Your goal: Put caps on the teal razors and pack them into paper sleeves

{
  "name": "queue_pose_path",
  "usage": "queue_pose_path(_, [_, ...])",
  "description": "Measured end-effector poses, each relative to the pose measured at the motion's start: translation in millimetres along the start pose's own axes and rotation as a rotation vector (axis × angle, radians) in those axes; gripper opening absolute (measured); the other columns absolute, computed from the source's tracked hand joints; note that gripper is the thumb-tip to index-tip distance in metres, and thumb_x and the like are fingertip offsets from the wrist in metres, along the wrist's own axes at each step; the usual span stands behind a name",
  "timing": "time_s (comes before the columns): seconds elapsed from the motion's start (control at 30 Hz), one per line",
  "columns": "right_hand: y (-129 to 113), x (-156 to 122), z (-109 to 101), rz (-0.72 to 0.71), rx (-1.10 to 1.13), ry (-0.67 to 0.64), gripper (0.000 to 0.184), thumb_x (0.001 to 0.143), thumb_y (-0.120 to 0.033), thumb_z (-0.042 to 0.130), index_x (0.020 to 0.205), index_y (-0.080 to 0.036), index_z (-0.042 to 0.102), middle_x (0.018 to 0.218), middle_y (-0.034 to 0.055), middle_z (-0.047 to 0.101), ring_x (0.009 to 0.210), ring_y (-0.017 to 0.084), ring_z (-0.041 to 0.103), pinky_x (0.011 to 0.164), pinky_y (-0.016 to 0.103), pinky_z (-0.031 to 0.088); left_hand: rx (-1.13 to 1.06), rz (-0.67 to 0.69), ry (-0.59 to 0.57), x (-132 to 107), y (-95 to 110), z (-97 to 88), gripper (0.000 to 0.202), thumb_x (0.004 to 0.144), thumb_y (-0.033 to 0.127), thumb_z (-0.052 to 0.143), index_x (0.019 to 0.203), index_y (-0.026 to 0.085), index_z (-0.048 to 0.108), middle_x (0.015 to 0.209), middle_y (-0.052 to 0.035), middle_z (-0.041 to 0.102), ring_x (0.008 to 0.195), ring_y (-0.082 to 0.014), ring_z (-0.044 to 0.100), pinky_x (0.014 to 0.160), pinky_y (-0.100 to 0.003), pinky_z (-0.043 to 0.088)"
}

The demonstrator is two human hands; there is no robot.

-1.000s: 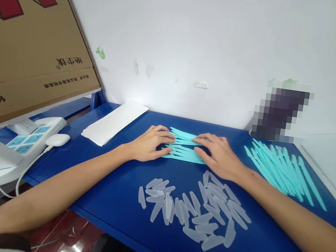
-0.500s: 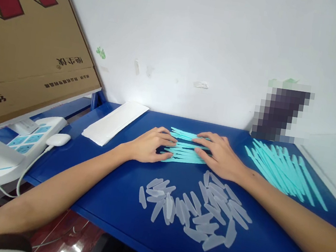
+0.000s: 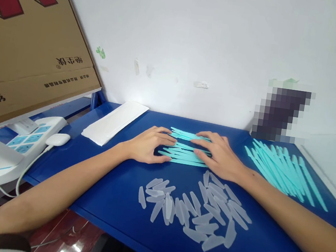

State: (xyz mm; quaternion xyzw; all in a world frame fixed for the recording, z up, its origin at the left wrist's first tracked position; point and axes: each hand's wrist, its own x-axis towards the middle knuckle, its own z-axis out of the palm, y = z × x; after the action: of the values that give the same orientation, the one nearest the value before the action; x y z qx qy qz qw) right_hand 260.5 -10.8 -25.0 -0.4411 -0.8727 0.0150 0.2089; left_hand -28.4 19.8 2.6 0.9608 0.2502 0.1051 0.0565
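Across the blue table [image 3: 114, 193], left hand [image 3: 148, 145] and right hand [image 3: 218, 156], fingers apart, touch opposite ends of turquoise sticks [image 3: 185, 157] between them; one now juts farther left, leaving the ends less even.

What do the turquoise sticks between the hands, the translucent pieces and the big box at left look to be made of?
Turquoise sticks: probably smooth plastic, judging by their even colour; the exact kind can't be told.
Translucent pieces: likely thin frosted plastic, since the blue tabletop shows faintly through.
Box: apparently cardboard, matt brown with printed lettering.
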Motion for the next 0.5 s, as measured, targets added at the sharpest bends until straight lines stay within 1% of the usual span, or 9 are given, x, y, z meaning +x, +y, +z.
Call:
queue_pose_path(0.07, [0.6, 0.4, 1.2, 0.025, -0.012, 0.006, 0.050, 0.103, -0.048, 0.034, 0.136, -0.023, 0.063, 0.143, 0.0150, 0.055, 0.127, 0.034, 0.051, 0.099, 0.056, 0.039, -0.012, -0.025, 0.031, -0.6, -1.4, 1.4, 0.050, 0.097, 0.052, 0.056, 0.134, 0.019, 0.063, 0.140, -0.0096, 0.064, 0.138, -0.0336, 0.046, 0.110, -0.053, 0.038])
queue_pose_path(0.17, [1.2, 1.0, 2.7, 0.041, -0.023, 0.002, 0.051, 0.103, -0.049, 0.032, 0.134, -0.023, 0.065, 0.142, 0.0148, 0.056, 0.128, 0.035, 0.050, 0.099, 0.056, 0.039, -0.001, -0.108, 0.093, -0.8, -3.4, 3.9, 0.050, 0.102, 0.050, 0.048, 0.139, 0.019, 0.059, 0.145, -0.0110, 0.059, 0.140, -0.0326, 0.044, 0.111, -0.054, 0.037])
queue_pose_path(0.27, [0.7, 1.2, 2.5, 0.040, -0.014, 0.001, 0.051, 0.104, -0.049, 0.031, 0.132, -0.024, 0.066, 0.140, 0.0146, 0.057, 0.128, 0.035, 0.051, 0.099, 0.056, 0.039, 0.013, -0.165, 0.081, -0.6, -5.1, 5.7, 0.052, 0.103, 0.052, 0.044, 0.142, 0.019, 0.056, 0.148, -0.0118, 0.056, 0.141, -0.0335, 0.043, 0.111, -0.055, 0.037])
queue_pose_path(0.37, [-0.4, 1.1, 1.1, 0.029, 0.001, -0.006, 0.050, 0.104, -0.048, 0.032, 0.130, -0.026, 0.067, 0.137, 0.0142, 0.059, 0.126, 0.035, 0.052, 0.098, 0.057, 0.039, 0.005, -0.158, 0.070, -0.1, -5.7, 5.7, 0.051, 0.104, 0.052, 0.042, 0.141, 0.019, 0.056, 0.144, -0.0123, 0.059, 0.138, -0.0327, 0.045, 0.110, -0.053, 0.037])
queue_pose_path(0.5, [-1.3, 0.9, -0.2, 0.035, 0.020, -0.031, 0.049, 0.104, -0.048, 0.031, 0.131, -0.026, 0.066, 0.138, 0.0137, 0.059, 0.126, 0.033, 0.053, 0.100, 0.057, 0.038, -0.020, -0.128, 0.079, 0.6, -4.7, 4.1, 0.049, 0.104, 0.050, 0.043, 0.136, 0.017, 0.059, 0.136, -0.0138, 0.061, 0.128, -0.0299, 0.051, 0.106, -0.048, 0.040])
